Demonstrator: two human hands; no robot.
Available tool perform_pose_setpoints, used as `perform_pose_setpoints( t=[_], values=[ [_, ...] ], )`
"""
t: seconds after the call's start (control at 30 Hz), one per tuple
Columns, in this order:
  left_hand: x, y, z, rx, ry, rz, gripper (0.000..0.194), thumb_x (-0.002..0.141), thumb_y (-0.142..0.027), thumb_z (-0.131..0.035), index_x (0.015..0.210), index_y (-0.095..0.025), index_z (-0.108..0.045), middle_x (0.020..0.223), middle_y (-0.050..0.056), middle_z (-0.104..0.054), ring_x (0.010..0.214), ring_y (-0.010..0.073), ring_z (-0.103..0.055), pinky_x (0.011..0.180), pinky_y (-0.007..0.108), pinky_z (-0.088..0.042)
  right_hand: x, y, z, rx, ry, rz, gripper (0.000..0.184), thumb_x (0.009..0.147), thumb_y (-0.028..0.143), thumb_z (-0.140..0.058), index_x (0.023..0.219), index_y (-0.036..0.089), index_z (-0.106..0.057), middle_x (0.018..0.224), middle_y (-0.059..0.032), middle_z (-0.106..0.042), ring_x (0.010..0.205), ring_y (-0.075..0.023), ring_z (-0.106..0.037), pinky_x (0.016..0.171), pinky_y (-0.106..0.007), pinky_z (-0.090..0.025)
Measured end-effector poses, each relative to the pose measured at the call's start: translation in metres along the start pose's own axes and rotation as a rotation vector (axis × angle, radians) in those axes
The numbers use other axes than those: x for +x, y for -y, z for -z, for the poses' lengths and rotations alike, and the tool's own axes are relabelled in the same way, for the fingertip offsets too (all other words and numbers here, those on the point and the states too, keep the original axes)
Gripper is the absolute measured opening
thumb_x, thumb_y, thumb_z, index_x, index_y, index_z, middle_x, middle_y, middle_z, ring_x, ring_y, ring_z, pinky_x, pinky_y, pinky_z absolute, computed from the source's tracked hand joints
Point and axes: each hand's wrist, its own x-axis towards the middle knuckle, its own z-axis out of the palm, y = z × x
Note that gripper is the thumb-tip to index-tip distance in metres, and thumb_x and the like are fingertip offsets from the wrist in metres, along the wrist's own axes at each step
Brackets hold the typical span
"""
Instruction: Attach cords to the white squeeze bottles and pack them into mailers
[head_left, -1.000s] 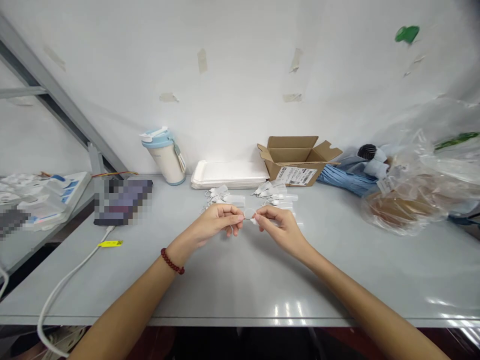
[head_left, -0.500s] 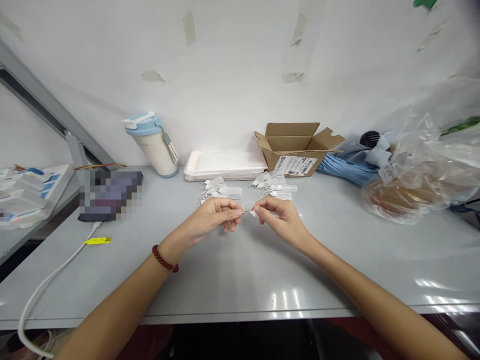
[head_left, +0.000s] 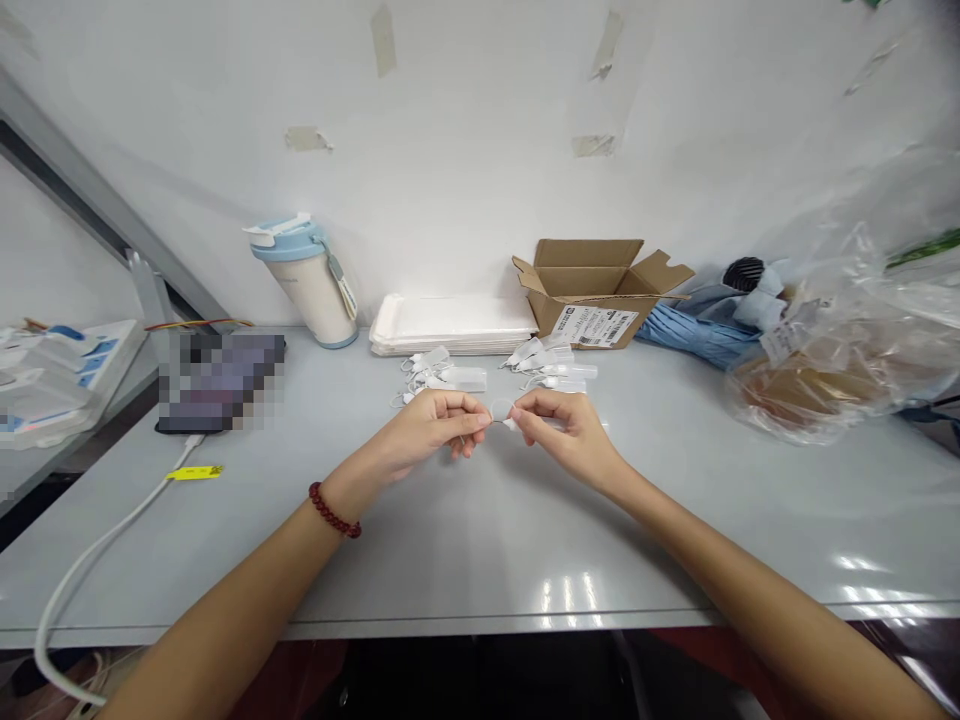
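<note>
Left hand [head_left: 454, 425]: grip narrow, pinched on thin wire [head_left: 498, 421]. Right hand [head_left: 562, 435]: grip narrow, pinched on small white-tipped piece [head_left: 510, 424], opposite left grip, presumably steadying fine ends. Beyond grips: two clusters of translucent tubes [head_left: 466, 379], probably grouped within reach; overlap prevented exact count. Counted: two hands; one carton [head_left: 628, 315], beyond right grip; one tumbler [head_left: 311, 300], beyond left grip.

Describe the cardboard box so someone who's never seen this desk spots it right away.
Find the white wall behind the grey table. At its foot, the box sits between a stack of flat white packs and a blue bundle. Unlike those neighbours, it is brown, with its flaps open and a white barcode label on the front.
</note>
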Motion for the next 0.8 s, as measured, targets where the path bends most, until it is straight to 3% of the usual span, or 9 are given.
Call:
perform_pose_setpoints(
  t=[0.33,0.8],
  values=[
    [-0.001,0.002,-0.007,0.012,-0.049,0.006,0.018,0.077,-0.032,-0.062,0.074,-0.014,-0.061,0.062,-0.001,-0.057,0.051,0.0080,-0.049,0.051,0.023,-0.039,-0.001,-0.003,-0.004,-0.042,0.019,0.010,0.018,0.082,0.025,-0.048,0.070,0.016,-0.058,0.058,0.0024,-0.054,0.055,-0.0098,-0.048,0.056,-0.022,-0.037],
    [0.002,0.012,-0.010,-0.062,-0.003,0.017,0.020,0.075,-0.033,-0.063,0.070,-0.015,-0.059,0.059,-0.003,-0.055,0.049,0.0076,-0.049,0.047,0.021,-0.034,-0.004,-0.004,-0.005,-0.070,0.036,0.018,0.014,0.080,0.025,-0.048,0.081,0.016,-0.059,0.051,0.0050,-0.050,0.050,-0.0098,-0.045,0.057,-0.024,-0.037]
  ],
)
